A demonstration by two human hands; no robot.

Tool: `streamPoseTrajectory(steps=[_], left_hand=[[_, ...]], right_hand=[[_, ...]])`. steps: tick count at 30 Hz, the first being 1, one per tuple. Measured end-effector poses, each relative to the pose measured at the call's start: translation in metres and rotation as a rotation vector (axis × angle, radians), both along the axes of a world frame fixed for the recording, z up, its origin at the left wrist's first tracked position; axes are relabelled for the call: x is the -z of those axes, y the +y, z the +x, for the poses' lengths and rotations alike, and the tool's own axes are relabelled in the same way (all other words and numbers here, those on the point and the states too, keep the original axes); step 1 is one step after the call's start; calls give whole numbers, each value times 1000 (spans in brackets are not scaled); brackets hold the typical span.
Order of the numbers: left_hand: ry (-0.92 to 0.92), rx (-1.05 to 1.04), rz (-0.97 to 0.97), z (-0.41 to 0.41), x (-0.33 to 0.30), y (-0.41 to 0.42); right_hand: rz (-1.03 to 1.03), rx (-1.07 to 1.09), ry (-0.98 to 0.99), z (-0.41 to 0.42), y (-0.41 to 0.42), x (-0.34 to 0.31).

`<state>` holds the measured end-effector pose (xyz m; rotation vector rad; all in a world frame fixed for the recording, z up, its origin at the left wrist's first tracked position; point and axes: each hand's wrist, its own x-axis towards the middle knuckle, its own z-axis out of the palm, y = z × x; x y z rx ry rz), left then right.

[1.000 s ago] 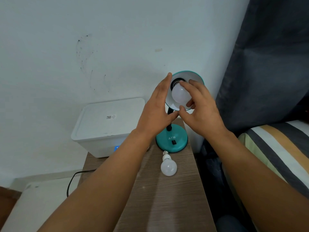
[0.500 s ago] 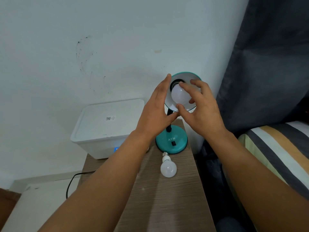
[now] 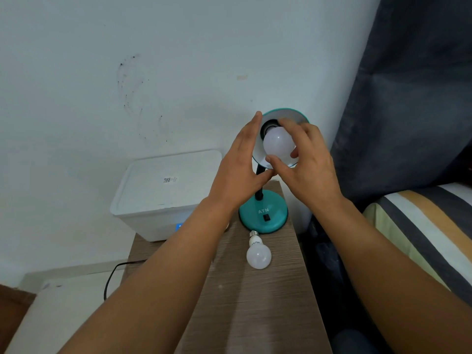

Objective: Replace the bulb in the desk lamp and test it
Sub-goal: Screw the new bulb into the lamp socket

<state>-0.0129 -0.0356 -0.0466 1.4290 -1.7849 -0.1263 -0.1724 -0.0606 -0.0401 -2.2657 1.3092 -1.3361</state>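
Observation:
A teal desk lamp stands at the far end of a narrow wooden table, with its round base (image 3: 263, 212) carrying a black switch. Its shade (image 3: 293, 114) faces me. A white bulb (image 3: 277, 144) sits in the shade's black socket, unlit. My right hand (image 3: 304, 162) grips this bulb, thumb below and fingers curled over its right side. My left hand (image 3: 240, 164) lies flat against the shade's left rim, fingers straight. A second white bulb (image 3: 258, 254) lies on the table in front of the base, screw cap toward the lamp.
A white lidded box (image 3: 163, 192) stands left of the lamp against the wall. A black cable (image 3: 112, 274) hangs off the table's left edge. A dark curtain (image 3: 408, 98) and a striped mattress (image 3: 419, 226) are on the right. The wooden table (image 3: 255, 315) runs toward me.
My right hand's fingers have shifted round the bulb in the socket, turning on it. The left hand stays against the shade. The loose bulb has not moved.

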Motion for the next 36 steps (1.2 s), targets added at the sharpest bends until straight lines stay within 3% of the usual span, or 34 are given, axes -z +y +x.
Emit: streamPoseTrajectory(steps=[9,20,26,29,36], left_hand=[[22,16,-6,-3,0,1],[-4,11,-1,-1,0,-1],[4,7,-3,-4,1,1],[14,9,-2,-4,0,1],[14,5,3,0,0,2]], right_hand=[[67,81,-49,-2,-3,-4],[12,-73,95,-11,-4,1],[79,65,1,-6,-4,1],[43,23,-35,-2,-1,2],[13,-50,82,-4,1,4]])
